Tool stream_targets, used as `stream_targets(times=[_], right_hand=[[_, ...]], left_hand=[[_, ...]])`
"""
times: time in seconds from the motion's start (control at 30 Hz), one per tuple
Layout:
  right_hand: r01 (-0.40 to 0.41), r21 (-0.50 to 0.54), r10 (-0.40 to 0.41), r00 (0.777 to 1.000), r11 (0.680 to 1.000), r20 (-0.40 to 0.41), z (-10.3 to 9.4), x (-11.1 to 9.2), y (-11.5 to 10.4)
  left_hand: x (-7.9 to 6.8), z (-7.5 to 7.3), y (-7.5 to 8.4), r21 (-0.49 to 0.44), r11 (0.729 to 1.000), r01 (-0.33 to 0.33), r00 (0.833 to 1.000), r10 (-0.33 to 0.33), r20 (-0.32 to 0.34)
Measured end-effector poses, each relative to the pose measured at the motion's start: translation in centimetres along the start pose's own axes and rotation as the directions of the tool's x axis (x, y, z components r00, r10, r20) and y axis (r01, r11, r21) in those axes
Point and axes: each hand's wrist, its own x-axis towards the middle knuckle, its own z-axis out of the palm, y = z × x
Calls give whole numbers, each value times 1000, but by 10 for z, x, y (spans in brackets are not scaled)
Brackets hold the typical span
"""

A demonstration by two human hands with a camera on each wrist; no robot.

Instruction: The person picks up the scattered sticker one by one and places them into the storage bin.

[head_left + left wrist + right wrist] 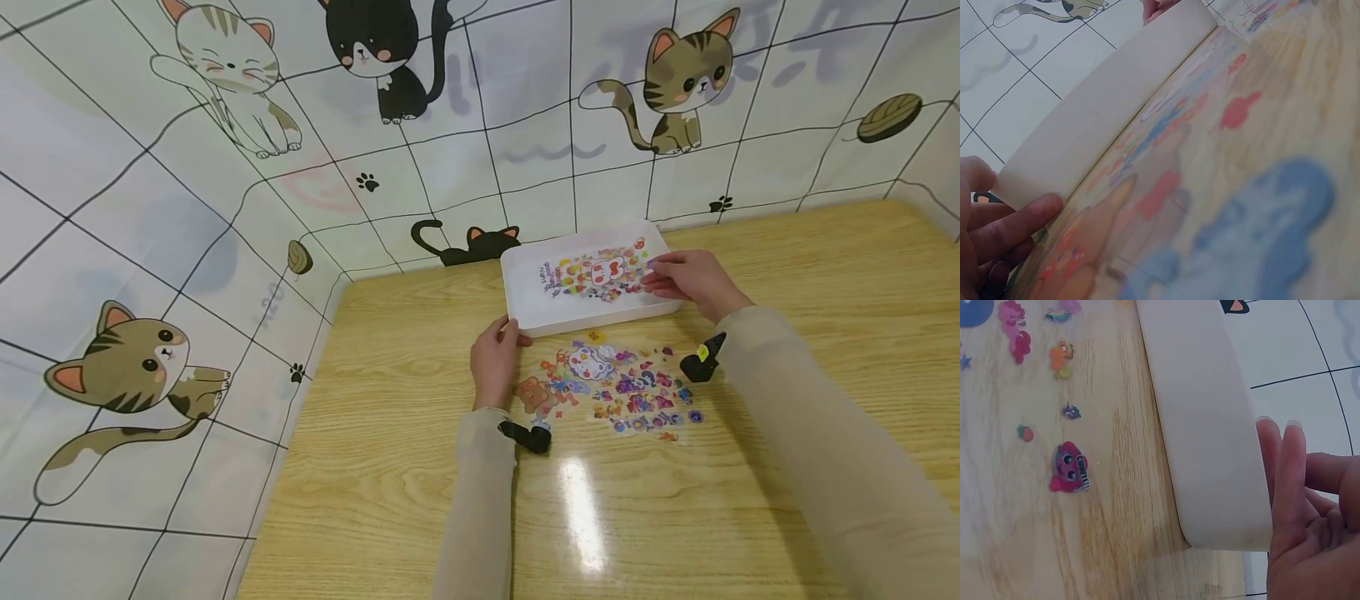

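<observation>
Toward the back of the light wood-grain table, close to the wall, sits a shallow white rectangular tray with rounded corners. Inside it, on its floor, lies a clear sheet of small multicoloured stickers, white face with red bow at the middle, purple lettering toward the left end. Left hand grips the tray's near left corner, fingers curled round the wall. Right hand is over the tray's right end, fingertips at the right edge of the sheet; fingers fairly straight in the right wrist view, can't tell whether they pinch anything. On the tabletop just in front of the tray, a spread of colourful cartoon stickers: brown bear sticker at its left, round blue-purple ones along the near side. Right wrist view also shows a pink smiling sticker with lettering, apart from the tray. Both arms in beige sleeves, black device at each wrist. Behind and to the left, white wall covering with black grid lines, printed with cartoon cats, paw prints, yarn balls.
</observation>
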Motion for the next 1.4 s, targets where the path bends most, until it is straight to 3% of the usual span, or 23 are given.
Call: stream_targets(times=[0.33,0.63,0.9,1.4], right_hand=[[-17,-58,18,1000,998,21,1,2,-2],[-54,-50,54,999,997,-6,4,3,-5],[-42,-93,41,999,995,-10,6,7,-4],[-48,-215,73,991,975,111,7,8,-11]], left_hand=[[-1,0,1,3,1000,0,1000,0,3],[0,-1,0,-6,1000,3,1000,-3,4],[-1,0,0,0,1000,-2,1000,2,4],[-1,-2,3,-5,1000,-6,1000,6,8]])
